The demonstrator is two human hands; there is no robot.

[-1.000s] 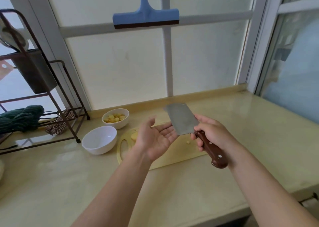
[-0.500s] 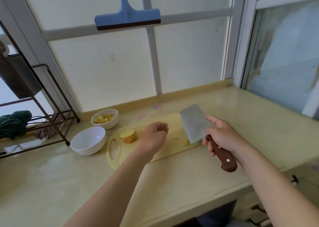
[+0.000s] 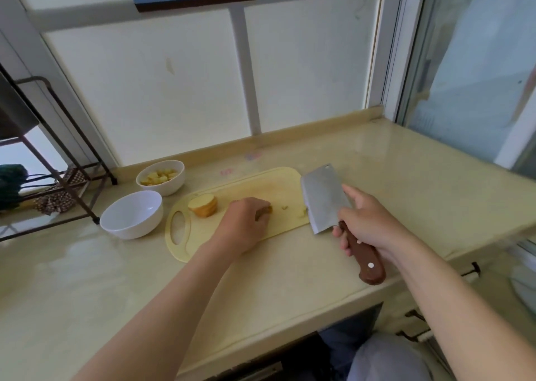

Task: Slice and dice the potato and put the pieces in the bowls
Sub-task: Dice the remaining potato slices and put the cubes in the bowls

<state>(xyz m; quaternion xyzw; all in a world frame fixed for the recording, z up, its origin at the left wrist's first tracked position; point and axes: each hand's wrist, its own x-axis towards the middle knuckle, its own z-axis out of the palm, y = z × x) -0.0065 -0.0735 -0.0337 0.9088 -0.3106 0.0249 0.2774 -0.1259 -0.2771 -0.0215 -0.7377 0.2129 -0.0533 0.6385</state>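
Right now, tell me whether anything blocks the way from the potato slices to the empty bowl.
Nothing visible does: between the potato slices and the empty bowl lie only the handle end of the cutting board and bare counter.

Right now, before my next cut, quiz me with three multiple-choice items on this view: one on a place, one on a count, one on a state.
1. Where does the slice stack lie?
A. On the board, near its handle hole
B. In a bowl
C. On the counter's right end

2. How many bowls hold potato dice?
A. None
B. One
C. Two

3. What state is the cleaver in?
A. Lying flat and untouched
B. Held by its handle in the right grip
C. Held in the left grip

Key:
1 A: the stack sits on the board's left end, beside the hole.
2 B: only the far bowl holds dice; the near bowl shows bare white inside.
3 B: the right grip's fingers curl round the brown handle.
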